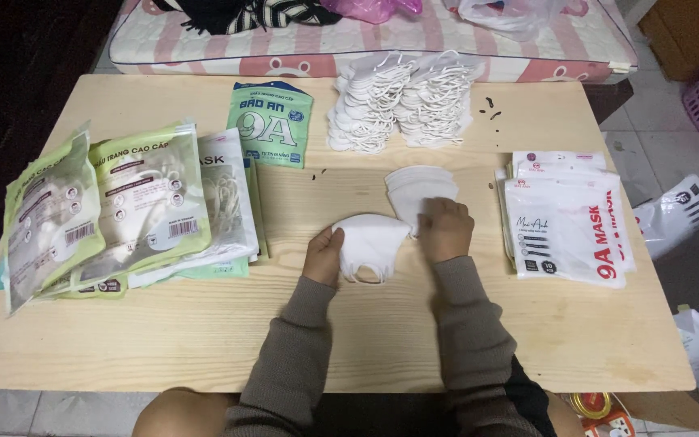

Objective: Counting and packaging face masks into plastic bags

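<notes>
A: Quick pass. Left hand (pixel 323 252) pinches the left edge of a small stack of white folded masks (pixel 372 245), mid-bench, near side. Right hand (pixel 445 229) is curled, fingers down on the seam where that stack meets a second fanned stack of masks (pixel 419 190) just beyond it.

B: Step in hand?

A: Looks like gathering and squaring a small batch of masks, judging by both hands closing on it. Right hand grip: closed over the edge, but I can't tell which stack it actually holds.

B: What would a next move need?

A: Keeping the stack aligned and the ear loops tucked; the loops hang out at the near edge and could snag.

B: Surroundings?

A: Big loose pile of masks (pixel 398 101) at the far side. Empty white pouches (pixel 568 218) stacked right. Green-and-clear filled packs (pixel 115 210) piled left, one green pouch (pixel 270 123) flat at far centre. All on the wooden bench (pixel 204 332).

B: Hidden stuff?

A: Fingertips of the right hand are under the knuckles. Mask count is unreadable. Small dark specks (pixel 491 109) near the pile, can't identify. Mattress (pixel 366 44) beyond is cropped at the top.
</notes>
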